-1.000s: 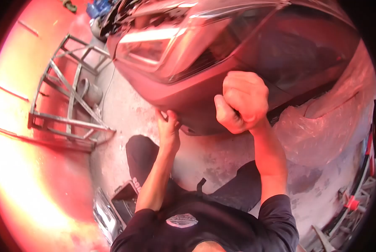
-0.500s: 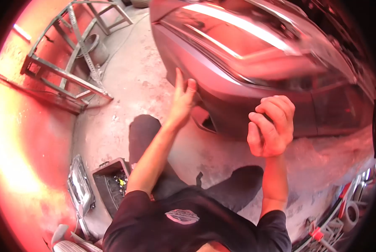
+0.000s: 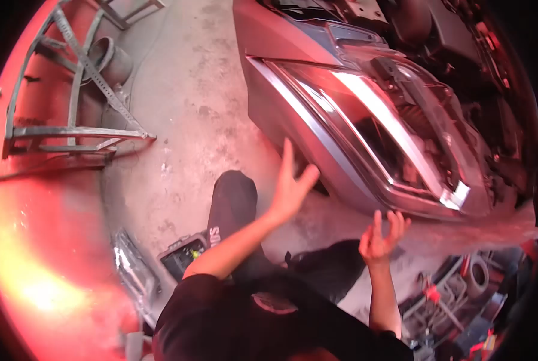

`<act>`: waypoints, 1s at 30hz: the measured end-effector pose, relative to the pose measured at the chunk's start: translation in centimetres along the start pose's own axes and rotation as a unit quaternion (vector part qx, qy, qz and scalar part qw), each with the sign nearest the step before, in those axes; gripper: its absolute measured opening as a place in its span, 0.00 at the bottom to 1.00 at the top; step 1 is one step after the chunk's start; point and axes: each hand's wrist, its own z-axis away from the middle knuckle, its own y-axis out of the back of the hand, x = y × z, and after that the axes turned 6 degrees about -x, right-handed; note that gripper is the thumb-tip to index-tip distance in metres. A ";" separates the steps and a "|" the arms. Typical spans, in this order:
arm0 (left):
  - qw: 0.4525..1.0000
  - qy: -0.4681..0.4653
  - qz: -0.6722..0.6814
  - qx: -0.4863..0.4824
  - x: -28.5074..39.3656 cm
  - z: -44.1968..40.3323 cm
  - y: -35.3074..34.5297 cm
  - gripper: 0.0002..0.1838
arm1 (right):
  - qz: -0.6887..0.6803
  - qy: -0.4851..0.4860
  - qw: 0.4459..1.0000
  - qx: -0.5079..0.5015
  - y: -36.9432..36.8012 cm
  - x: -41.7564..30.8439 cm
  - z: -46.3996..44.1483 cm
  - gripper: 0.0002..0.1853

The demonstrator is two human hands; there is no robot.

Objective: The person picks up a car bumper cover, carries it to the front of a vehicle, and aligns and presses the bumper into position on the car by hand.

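The front corner of a car fills the upper right, with a clear headlight (image 3: pixel 374 129) set above the painted bumper (image 3: pixel 323 147). My left hand (image 3: pixel 294 189) is at the bumper's lower edge, fingers stretched and thumb apart, holding nothing. Whether its fingertips touch the bumper I cannot tell. Just below the headlight's near end, my right hand (image 3: pixel 382 239) is raised with its fingers spread and slightly bent. Nothing shows in it, and it appears apart from the car.
A metal stand (image 3: pixel 79 132) with a bucket (image 3: pixel 113 63) behind it is at the upper left. A loose headlight (image 3: pixel 135 268) and a dark bin (image 3: pixel 168 260) of small parts lie by my left side. Frames and tools (image 3: pixel 455 292) crowd the lower right.
My view has shifted, and the headlight now shows more fully. My right hand has lowered and uncurled from bent fingers to spread ones. The left hand remains outstretched by the bumper.
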 end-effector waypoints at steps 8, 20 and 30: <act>0.978 0.205 -0.002 -0.036 12.8 -5.4 5.7 0.52 | -0.090 -0.124 0.949 -0.274 8.6 -5.6 -5.3 0.40; 0.890 0.404 -0.213 -0.010 19.7 12.2 26.6 0.20 | -0.298 -0.368 0.741 -0.477 6.6 -3.8 -12.7 0.25; 0.955 0.267 -0.124 -0.040 33.1 -14.7 33.1 0.23 | -0.420 -0.187 0.781 -0.422 2.6 -17.4 -40.9 0.24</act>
